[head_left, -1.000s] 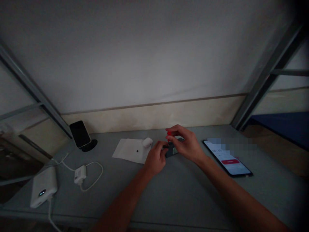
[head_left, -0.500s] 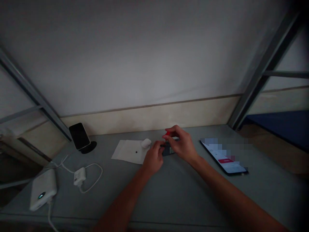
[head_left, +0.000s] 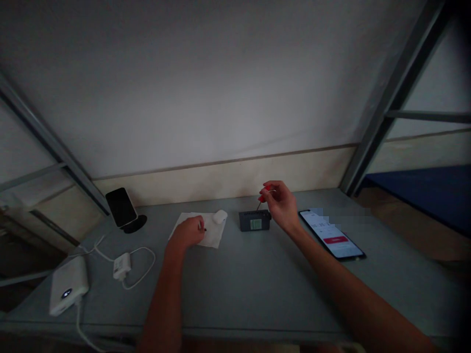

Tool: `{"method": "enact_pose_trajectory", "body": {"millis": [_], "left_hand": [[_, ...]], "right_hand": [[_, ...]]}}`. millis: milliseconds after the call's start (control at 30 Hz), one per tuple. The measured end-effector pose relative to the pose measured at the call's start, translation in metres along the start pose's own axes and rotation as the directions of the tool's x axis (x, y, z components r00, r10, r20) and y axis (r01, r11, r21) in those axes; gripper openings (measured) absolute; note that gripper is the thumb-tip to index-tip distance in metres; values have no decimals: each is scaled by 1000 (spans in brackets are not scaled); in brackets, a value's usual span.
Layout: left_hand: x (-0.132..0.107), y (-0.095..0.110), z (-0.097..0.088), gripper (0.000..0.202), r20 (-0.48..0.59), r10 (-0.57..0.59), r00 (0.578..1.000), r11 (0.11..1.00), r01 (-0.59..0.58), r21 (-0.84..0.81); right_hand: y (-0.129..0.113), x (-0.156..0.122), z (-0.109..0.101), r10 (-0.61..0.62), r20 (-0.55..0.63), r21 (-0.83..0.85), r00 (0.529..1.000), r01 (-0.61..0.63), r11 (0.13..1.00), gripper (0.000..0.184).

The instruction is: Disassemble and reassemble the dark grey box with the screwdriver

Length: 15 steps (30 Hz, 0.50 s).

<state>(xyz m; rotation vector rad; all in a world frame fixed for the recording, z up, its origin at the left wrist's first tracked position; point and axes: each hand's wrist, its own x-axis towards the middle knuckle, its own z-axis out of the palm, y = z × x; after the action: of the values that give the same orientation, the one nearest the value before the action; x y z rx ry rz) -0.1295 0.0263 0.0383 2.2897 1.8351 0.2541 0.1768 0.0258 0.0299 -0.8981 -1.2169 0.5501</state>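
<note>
My right hand (head_left: 281,203) holds a screwdriver with a red handle (head_left: 262,198). Its thin shaft points down to the top of a small dark box (head_left: 253,223) with vent slots and a pale label on the front. On the left, my left hand (head_left: 190,230) is over a sheet of white paper (head_left: 211,240), its fingers curled together. A tiny dark piece (head_left: 205,229) shows at the fingertips; whether they grip it is too small to tell. Beside it on the paper lies a rounded white object (head_left: 220,216).
A phone with a lit screen (head_left: 336,238) lies right of the box. At left are a dark-screened device on a stand (head_left: 121,208), a white adapter with cable (head_left: 122,266) and a white power bank (head_left: 68,287). The grey table (head_left: 235,289) meets the wall behind.
My left hand has left the dark box and moved left over the paper. The right hand has lifted slightly with the screwdriver, and the box's front now shows.
</note>
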Motion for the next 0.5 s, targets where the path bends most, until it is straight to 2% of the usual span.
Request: {"method": "enact_pose_trajectory", "body": {"millis": [33, 100, 233, 367, 500], "left_hand": [[0, -8, 1, 7, 66, 13, 998, 1000, -11, -20], [2, -17, 3, 11, 96, 47, 994, 998, -42, -56], [4, -16, 5, 17, 97, 92, 991, 993, -84, -84], [6, -14, 5, 10, 101, 126, 987, 987, -114, -115], [10, -21, 9, 11, 89, 126, 988, 983, -112, -145]], "right_hand": [[2, 1, -1, 2, -7, 1, 1000, -2, 1000, 28], [4, 2, -3, 9, -16, 3, 1000, -9, 1000, 28], [7, 2, -3, 14, -13, -4, 1000, -14, 1000, 27], [7, 1, -3, -4, -3, -13, 1000, 4, 1000, 26], [7, 1, -2, 4, -12, -1, 1000, -4, 1000, 26]]}}
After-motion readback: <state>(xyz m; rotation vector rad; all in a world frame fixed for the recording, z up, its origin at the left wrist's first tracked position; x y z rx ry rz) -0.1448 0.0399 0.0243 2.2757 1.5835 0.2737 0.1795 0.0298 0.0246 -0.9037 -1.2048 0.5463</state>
